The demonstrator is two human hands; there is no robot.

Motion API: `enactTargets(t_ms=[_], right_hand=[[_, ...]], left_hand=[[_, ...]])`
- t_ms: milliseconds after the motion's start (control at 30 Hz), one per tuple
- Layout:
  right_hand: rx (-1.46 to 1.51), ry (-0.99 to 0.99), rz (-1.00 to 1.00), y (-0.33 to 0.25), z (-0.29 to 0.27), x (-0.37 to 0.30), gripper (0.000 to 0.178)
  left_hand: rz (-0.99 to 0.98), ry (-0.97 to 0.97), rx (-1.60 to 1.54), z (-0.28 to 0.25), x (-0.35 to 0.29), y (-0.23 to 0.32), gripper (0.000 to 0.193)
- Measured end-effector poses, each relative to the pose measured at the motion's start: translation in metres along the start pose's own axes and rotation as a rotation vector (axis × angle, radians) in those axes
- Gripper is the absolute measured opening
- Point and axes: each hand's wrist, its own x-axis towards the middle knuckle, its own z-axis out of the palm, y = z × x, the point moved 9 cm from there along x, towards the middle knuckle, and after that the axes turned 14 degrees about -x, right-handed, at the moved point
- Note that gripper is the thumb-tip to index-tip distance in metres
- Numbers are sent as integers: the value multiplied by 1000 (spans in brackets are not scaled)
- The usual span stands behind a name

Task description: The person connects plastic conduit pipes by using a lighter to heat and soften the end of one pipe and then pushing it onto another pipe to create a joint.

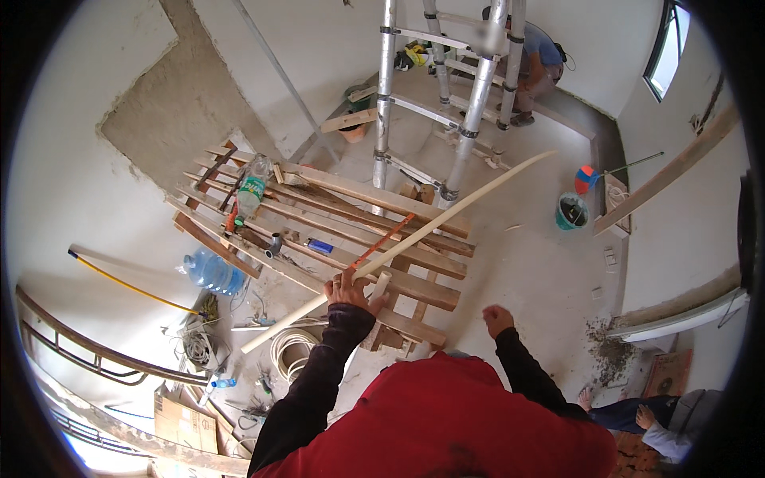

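A long cream plastic pipe (470,201) lies slantwise across the wooden slatted rack (422,287). My left hand (349,291) is closed around the pipe at the rack's near edge. A short cream pipe piece (382,284) lies beside that hand, close to the thumb. Just beyond my fingers, a thin orange strip-like tool (386,239) rests on the slats; its near end meets the hand, and I cannot tell its kind. My right hand (499,319) is held off to the right of the rack, fingers curled, with nothing visible in it.
On the rack lie a plastic bottle (252,188), a grey pipe fitting (274,244) and a blue lighter (320,246). Beyond stands an aluminium ladder (384,103), a crouching person (542,56) behind it. Coiled hose (288,350), a bucket (571,212) and another person (669,418) are around.
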Motion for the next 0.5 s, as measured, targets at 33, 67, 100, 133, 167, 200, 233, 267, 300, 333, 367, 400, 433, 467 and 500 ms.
enactTargets(t_ms=[33,67,100,133,167,200,233,267,300,333,367,400,433,467,500], right_hand=[[-26,-82,13,28,23,-10,14],[-51,-161,32,56,45,-23,15],[-122,-240,60,80,64,-38,17],[-157,-323,110,87,78,-57,17],[-276,-547,180,100,98,-76,33],[-323,-633,81,99,108,-91,34],[-368,-718,-20,98,118,-107,35],[-382,-716,7,105,121,-118,36],[-395,-709,31,109,122,-124,36],[-408,-701,55,114,122,-131,37],[-530,-817,-85,114,126,-142,39],[-640,-936,-244,100,125,-150,40],[-752,-1043,-396,95,125,-162,42],[-733,-1054,-339,93,123,-164,43],[-715,-1070,-279,97,121,-169,43]], left_hand=[[-2,-7,-6,0,0,1,52],[-1,-17,-13,-1,0,3,53],[0,-27,-22,-1,0,4,54],[5,-18,-28,-3,-2,4,54],[11,-9,-35,-6,-4,3,54],[14,-9,-46,-5,-8,1,54],[7,-29,-72,-3,-9,-2,54],[0,-50,-98,0,-9,-5,55],[-3,-65,-123,2,-7,-6,55],[20,-41,-121,0,-7,-4,55],[15,-47,-127,4,-8,-6,57],[4,-51,-117,8,-10,-15,59],[3,-55,-116,9,-8,-18,61],[12,-56,-118,10,-8,-20,63],[17,-61,-121,10,-9,-22,65]])
